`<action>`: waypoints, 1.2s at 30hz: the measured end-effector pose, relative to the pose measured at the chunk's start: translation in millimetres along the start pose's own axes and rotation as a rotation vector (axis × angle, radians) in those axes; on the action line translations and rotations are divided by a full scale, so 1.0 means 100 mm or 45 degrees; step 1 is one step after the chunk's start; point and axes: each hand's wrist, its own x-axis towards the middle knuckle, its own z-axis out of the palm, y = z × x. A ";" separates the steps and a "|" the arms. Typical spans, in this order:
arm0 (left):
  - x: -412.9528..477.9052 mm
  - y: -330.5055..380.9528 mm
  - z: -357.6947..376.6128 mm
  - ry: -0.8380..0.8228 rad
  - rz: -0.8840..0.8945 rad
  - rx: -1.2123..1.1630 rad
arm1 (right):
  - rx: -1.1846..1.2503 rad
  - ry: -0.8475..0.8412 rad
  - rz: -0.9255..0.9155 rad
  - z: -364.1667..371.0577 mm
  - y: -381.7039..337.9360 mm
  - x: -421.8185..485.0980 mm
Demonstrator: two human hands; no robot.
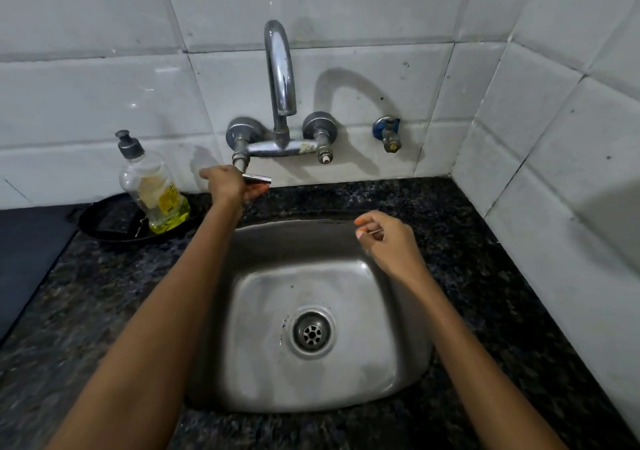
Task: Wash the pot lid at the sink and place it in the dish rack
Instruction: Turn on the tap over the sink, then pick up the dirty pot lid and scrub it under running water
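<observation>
Pot lid: location cannot be told. Only a thin metal piece [375,231] shows, pinched in the closed fingers [363,222] of the right hand [388,245] above the sink's [311,276] back rim; whether it belongs to the lid is unclear.
Left hand [227,182]: fingers closed around the tap lever [258,180] under the wall faucet [280,68].
Sink: steel, drain [312,333] central, set in a dark speckled counter [485,241].
Soap bottle [152,189]: tilted, in a black pan [110,222], left.
</observation>
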 end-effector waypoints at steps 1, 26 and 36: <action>0.01 -0.01 -0.04 -0.017 -0.019 -0.011 | 0.002 -0.005 -0.001 -0.02 -0.02 -0.02; -1.41 -0.69 -2.25 0.085 0.110 1.020 | 0.093 -0.722 -0.344 1.36 -1.01 -1.14; -1.68 -0.49 -4.40 0.391 0.286 1.359 | 0.185 -0.834 -0.382 2.68 -2.11 -1.93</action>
